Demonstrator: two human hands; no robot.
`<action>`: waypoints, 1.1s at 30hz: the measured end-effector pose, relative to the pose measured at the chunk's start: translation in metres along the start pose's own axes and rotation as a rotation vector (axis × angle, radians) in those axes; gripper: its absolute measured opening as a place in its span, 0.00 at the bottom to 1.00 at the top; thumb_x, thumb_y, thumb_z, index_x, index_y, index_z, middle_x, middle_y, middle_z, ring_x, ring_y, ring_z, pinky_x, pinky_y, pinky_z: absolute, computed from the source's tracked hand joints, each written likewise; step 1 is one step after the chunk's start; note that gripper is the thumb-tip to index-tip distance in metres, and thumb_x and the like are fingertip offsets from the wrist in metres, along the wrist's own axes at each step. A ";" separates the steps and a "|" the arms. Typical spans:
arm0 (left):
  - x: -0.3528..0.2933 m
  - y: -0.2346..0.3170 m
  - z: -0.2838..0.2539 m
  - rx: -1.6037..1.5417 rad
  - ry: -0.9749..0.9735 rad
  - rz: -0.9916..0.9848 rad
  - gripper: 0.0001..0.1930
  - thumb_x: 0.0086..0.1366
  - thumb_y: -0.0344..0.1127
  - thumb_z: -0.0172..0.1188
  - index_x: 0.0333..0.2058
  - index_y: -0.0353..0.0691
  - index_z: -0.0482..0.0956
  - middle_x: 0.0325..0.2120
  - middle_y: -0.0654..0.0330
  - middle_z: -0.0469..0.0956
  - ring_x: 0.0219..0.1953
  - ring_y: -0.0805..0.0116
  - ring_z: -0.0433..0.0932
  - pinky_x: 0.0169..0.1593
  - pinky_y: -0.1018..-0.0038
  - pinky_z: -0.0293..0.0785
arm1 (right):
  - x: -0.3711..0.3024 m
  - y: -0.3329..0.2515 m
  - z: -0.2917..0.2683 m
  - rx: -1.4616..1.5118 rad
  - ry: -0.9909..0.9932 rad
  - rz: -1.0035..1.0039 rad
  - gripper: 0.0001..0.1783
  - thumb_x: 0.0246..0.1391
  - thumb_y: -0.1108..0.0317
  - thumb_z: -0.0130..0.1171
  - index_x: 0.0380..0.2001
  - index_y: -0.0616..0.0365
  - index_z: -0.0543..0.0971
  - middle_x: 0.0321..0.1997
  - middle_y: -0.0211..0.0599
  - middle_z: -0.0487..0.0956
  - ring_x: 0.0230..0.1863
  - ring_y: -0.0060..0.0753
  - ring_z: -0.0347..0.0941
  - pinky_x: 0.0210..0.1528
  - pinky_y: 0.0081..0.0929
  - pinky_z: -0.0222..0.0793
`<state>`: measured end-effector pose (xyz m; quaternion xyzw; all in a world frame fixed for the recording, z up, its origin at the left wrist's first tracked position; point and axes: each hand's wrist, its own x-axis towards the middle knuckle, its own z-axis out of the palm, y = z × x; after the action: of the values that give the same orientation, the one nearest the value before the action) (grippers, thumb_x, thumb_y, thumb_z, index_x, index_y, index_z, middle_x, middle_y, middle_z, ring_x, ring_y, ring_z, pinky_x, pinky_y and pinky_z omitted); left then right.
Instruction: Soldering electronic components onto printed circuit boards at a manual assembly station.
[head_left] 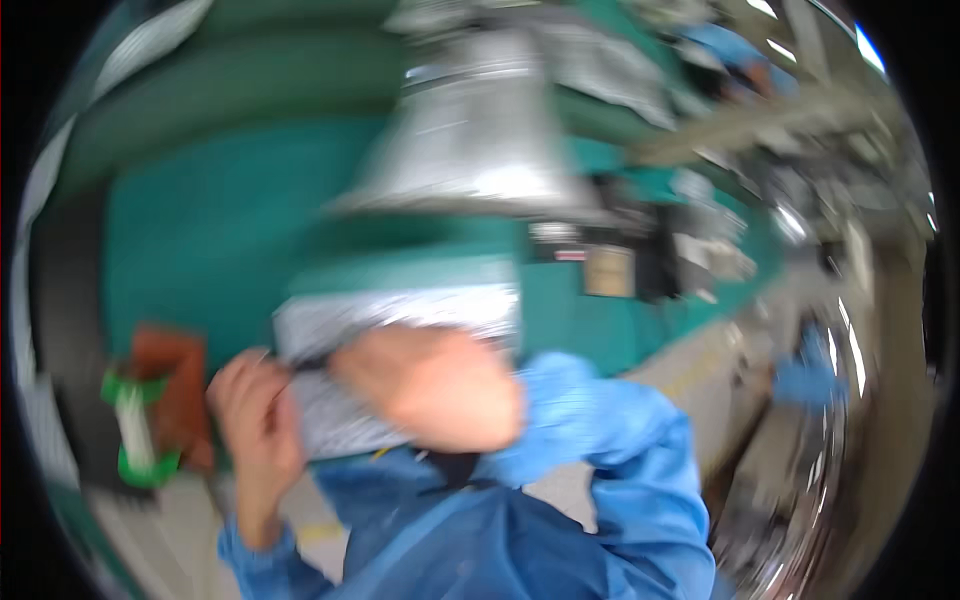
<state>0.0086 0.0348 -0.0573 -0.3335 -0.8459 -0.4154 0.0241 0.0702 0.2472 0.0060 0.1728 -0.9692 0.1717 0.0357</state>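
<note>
A silvery, foil-like flat package (345, 418) lies on the green bench in front of my body. Over its middle is my right hand (430, 385), smeared by motion, with its fingers seemingly bent closed. A short dark thing (312, 362) shows between the fingertips of both hands, too blurred to name. At the package's left edge my left hand (258, 410) is raised, its fingers curled in. What each hand grips cannot be made out. Blue sleeves cover both forearms.
A large silvery bag-like sheet (480, 130) spreads across the far side of the green bench top (210, 230). To the left are a green-ended white roll (135, 430) and an orange-brown piece (170, 370). A small tan box (608, 270) sits at right. Other people (810, 370) are farther right.
</note>
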 end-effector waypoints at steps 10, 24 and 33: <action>0.018 -0.002 0.011 -0.150 0.029 0.467 0.23 0.75 0.37 0.44 0.18 0.36 0.57 0.15 0.54 0.51 0.16 0.58 0.52 0.23 0.65 0.51 | -0.004 -0.002 0.029 -0.098 0.048 0.074 0.08 0.36 0.64 0.60 0.19 0.58 0.80 0.28 0.38 0.77 0.29 0.41 0.78 0.27 0.37 0.72; 0.008 -0.015 -0.001 -0.080 -0.023 0.307 0.15 0.70 0.31 0.49 0.23 0.31 0.67 0.22 0.47 0.67 0.25 0.49 0.65 0.34 0.59 0.65 | 0.000 0.000 0.026 -0.037 0.106 0.061 0.07 0.36 0.65 0.63 0.20 0.56 0.84 0.28 0.41 0.79 0.31 0.42 0.80 0.31 0.38 0.73; 0.005 -0.009 -0.005 -0.065 0.000 0.337 0.11 0.69 0.29 0.51 0.27 0.29 0.71 0.26 0.45 0.72 0.30 0.45 0.70 0.39 0.57 0.68 | 0.003 -0.006 0.024 -0.004 0.105 0.095 0.06 0.36 0.67 0.62 0.20 0.56 0.84 0.26 0.43 0.80 0.31 0.44 0.80 0.32 0.38 0.74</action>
<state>-0.0018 0.0299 -0.0582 -0.4711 -0.7642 -0.4327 0.0825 0.0695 0.2329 -0.0144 0.1175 -0.9735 0.1800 0.0786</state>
